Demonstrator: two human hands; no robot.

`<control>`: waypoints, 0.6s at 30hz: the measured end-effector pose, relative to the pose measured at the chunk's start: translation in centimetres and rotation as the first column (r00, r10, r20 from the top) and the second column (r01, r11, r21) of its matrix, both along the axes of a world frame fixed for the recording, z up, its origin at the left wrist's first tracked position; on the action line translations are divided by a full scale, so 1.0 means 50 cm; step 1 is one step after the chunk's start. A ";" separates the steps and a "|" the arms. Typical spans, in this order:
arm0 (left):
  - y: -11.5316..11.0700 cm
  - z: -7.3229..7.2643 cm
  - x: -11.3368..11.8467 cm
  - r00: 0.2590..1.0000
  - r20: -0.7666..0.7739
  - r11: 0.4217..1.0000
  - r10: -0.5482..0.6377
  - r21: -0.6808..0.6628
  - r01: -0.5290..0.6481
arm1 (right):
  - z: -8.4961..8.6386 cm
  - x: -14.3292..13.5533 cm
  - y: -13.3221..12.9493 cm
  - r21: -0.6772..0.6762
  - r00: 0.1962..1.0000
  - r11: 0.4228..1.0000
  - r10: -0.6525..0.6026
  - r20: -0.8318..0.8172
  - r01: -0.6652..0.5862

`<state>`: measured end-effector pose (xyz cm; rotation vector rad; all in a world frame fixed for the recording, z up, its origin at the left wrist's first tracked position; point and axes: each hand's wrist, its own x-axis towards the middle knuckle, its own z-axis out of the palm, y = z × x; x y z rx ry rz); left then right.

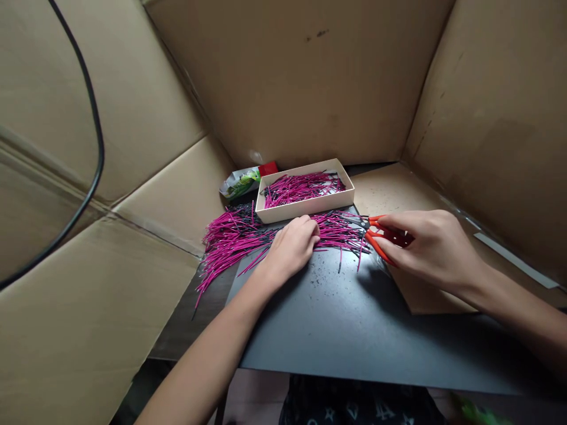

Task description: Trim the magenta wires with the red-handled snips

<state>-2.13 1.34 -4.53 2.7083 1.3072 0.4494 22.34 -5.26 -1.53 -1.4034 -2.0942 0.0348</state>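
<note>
My right hand (pixel 432 251) grips a pair of red-handled wire cutters (pixel 376 235). Their handles are spread, and the dark jaws lie over the right end of a row of pink-and-black wires (pixel 339 230). Curled fingers of my left hand (pixel 295 242) press on the middle of that row; the fingertips are partly hidden. A heap of similar wires (pixel 234 236) spreads out to the left of this hand. Just behind it stands a cream open box (pixel 305 208) with many short pink and black pieces inside.
Behind the box lies a green-and-white packet (pixel 241 182) with a red part. Cardboard walls (pixel 287 82) rise on three sides, and a cardboard sheet (pixel 425 289) lies at the right. Dark crumbs dot the grey board (pixel 319 319). A black cable (pixel 95 118) hangs at the left.
</note>
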 end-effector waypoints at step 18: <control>-0.009 0.049 -0.004 0.942 0.337 0.996 -0.007 -0.077 0.035 | -0.005 0.002 0.003 -0.012 0.997 0.997 -0.072 0.019 0.072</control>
